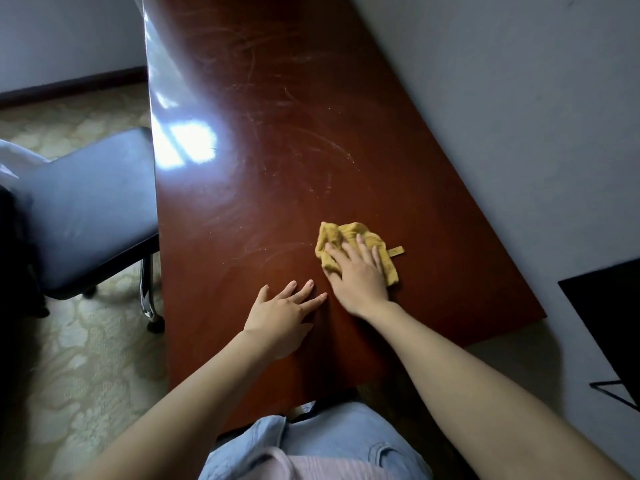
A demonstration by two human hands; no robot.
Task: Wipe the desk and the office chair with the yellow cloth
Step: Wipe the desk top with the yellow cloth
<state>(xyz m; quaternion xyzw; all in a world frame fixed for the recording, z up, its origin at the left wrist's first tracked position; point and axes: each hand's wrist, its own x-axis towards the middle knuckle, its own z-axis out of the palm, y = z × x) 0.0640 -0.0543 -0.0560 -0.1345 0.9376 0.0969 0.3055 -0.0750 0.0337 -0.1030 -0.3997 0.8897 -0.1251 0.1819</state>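
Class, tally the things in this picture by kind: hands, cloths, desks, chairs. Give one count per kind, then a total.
Hands: 2, the left hand and the right hand
Cloths: 1, the yellow cloth
Desks: 1, the desk
Chairs: 1, the chair
Total: 5

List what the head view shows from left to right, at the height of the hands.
office chair → left hand, flat on the desk → right hand pressing the yellow cloth (one stop, since they overlap) → dark object at the right edge.
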